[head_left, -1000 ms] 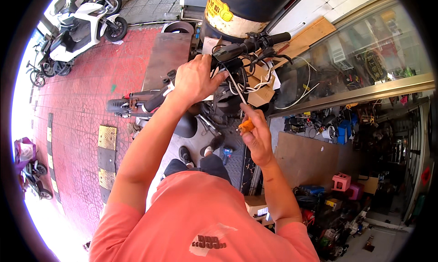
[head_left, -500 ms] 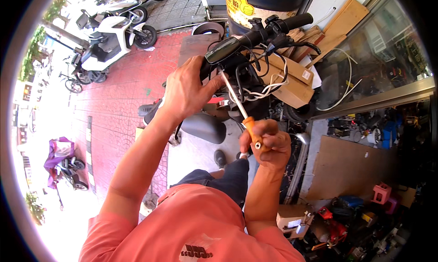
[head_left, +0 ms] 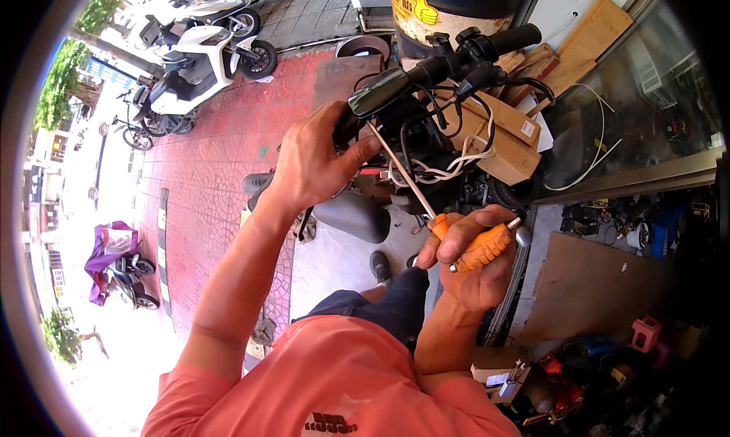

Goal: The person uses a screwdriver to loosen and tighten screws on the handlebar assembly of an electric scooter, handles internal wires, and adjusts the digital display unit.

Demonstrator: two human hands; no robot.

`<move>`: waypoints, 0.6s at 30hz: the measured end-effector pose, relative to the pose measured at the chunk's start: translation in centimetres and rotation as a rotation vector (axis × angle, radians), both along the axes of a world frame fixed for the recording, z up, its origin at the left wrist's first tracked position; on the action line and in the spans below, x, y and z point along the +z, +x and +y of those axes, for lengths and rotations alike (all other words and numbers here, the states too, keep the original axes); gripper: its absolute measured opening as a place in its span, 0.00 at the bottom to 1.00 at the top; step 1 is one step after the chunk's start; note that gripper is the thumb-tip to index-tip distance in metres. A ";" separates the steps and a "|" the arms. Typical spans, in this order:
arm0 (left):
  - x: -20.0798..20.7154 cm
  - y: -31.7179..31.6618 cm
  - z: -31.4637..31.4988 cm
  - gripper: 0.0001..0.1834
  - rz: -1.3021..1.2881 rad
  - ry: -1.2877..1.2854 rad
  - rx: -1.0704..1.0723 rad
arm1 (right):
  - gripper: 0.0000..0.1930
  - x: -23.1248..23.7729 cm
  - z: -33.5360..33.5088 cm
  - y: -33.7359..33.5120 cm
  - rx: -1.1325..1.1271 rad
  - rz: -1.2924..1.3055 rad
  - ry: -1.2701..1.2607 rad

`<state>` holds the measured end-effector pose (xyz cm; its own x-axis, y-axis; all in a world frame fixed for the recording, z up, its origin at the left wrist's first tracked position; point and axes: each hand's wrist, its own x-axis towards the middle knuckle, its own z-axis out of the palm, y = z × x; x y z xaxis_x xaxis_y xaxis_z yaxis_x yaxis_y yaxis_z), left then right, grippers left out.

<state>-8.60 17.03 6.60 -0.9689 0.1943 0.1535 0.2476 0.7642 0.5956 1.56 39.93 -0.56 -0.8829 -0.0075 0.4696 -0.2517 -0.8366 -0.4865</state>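
Your right grip (head_left: 473, 283) is clenched around the orange-handled screwdriver with a long, thin silver shaft (head_left: 411, 180); a ridged orange handle with a metal end (head_left: 488, 248) also lies across that palm, though your fingers cover so much that I cannot tell whether it is a separate tool. The screwdriver lies up and to the left of your right grip; its long axis slants from the handle at lower right to the tip at upper left; it points away from you, just under the glossy black oblong display (head_left: 378, 92) on the black tubular handlebar (head_left: 433, 70). Your left grip (head_left: 308, 159) is nearer the tip, its thumb just beside it; it curls over the handlebar's left side, fingertips hidden, so I cannot tell how firmly it holds.
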 end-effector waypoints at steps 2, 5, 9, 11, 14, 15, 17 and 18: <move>0.1 0.0 0.0 0.25 -0.003 0.007 0.003 | 0.36 0.4 -0.2 0.7 -0.032 -0.097 0.020; 0.2 -0.1 0.2 0.26 -0.010 -0.020 0.013 | 0.35 0.2 -0.6 0.7 -0.060 -0.035 0.035; -0.3 -0.2 -0.2 0.30 0.080 -0.033 0.009 | 0.35 0.3 -1.1 1.1 -0.095 -0.091 0.055; -0.3 -0.1 -0.1 0.31 0.074 -0.040 0.026 | 0.34 0.0 -1.3 1.1 -0.104 -0.094 0.067; -0.1 -0.1 0.3 0.31 0.021 -0.065 0.063 | 0.34 -0.3 -1.6 1.0 -0.124 -0.070 0.060; 0.0 0.0 0.4 0.30 -0.005 -0.077 0.077 | 0.34 -0.4 -1.7 1.0 -0.121 -0.072 0.045; 0.0 0.0 0.4 0.30 -0.009 -0.089 0.084 | 0.33 -0.8 -1.8 0.9 -0.116 -0.076 0.016; 0.1 0.0 0.4 0.31 -0.009 -0.096 0.087 | 0.33 -0.9 -1.9 0.8 -0.117 -0.092 -0.019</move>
